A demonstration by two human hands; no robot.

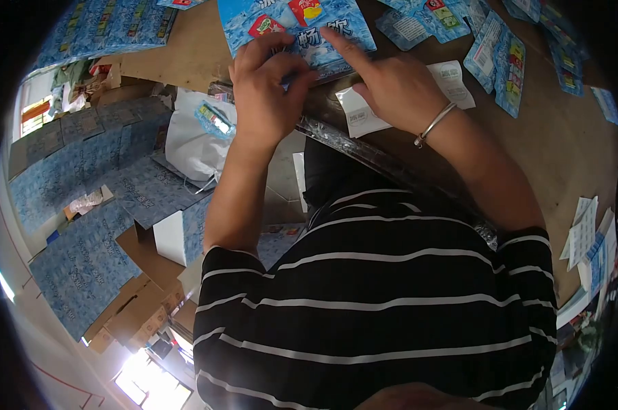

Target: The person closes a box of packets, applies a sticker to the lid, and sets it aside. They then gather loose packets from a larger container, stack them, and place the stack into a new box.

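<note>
Head view shows me both hands on a large blue printed pouch [299,31] lying flat at the near edge of the worktop [548,137]. My left hand [264,89] has its fingers curled and pinching the pouch's lower edge; my right hand [391,89] is spread, index finger pressed flat on the pouch, gripping nothing. White label sheets [363,113] lie just beside and partly under the right hand. As I judge it, the work is midway: smaller blue packets [500,61] lie scattered on the right, blue cartons [83,260] are stacked on the floor at left, and this pouch is not yet finished.
</note>
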